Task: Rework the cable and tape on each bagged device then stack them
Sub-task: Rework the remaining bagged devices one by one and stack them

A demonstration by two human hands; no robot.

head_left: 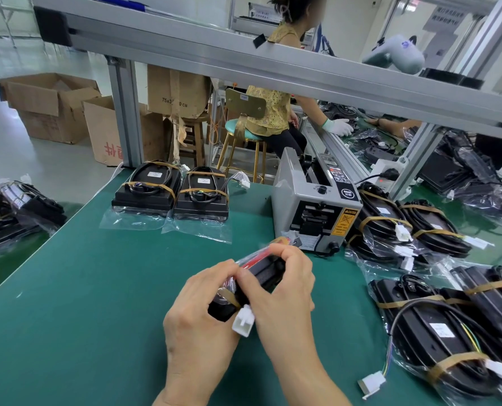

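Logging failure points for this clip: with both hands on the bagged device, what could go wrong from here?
1. The left hand and right hand hold the bagged device tilted above the mat; it may slip.
2. The white connector hangs free below the brown tape; pulling it could strain the cable.
3. Loose devices crowd the right side, so their cables might snag.

Green desk (pixel 82 303) lay open left of and below the hands (pixel 238 303), wide passage there. 2 bagged devices (pixel 172 194) blocked the far-left edge. Tape dispenser (pixel 314 206) stood just beyond the hands, blocking straight ahead. Piled bagged units (pixel 437 312) crowded the whole right side. Aluminium beam (pixel 273 68) crossed overhead, limiting upward reach.
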